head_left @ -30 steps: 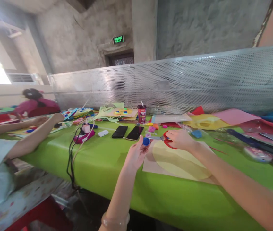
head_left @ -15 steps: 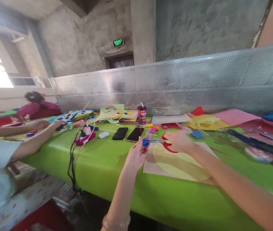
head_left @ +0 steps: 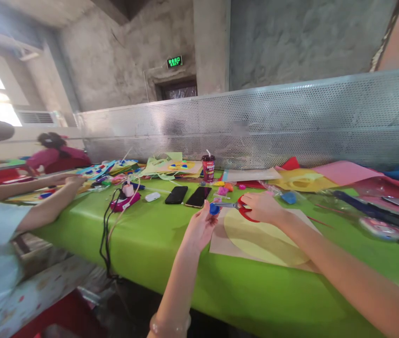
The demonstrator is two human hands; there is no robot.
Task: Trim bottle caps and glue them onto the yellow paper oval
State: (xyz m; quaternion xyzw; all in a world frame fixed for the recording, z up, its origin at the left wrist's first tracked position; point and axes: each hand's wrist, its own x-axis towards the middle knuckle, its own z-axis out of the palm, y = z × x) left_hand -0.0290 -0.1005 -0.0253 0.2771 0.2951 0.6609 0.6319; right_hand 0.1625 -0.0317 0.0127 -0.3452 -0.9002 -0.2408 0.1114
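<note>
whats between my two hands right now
In the head view, the metal blades of the red-handled scissors, held by the right hand, span the gap toward the small blue round piece pinched in the left hand.

**Open green lane on my left, clutter across the far side**

Bare table left of my left grip, wide open down to the near edge. Ahead of it, two black phones lie side by side and block the forward line. Further left, a pink gadget and black cables that trail over the edge, with a co-worker's arm beyond. Between my grips, no gap: the scissors in my right grip reach across to the blue piece. Under my right arm, flat yellow paper, easy to pass over. The far side is heaped coloured sheets, a cup, then the mesh wall.
</note>
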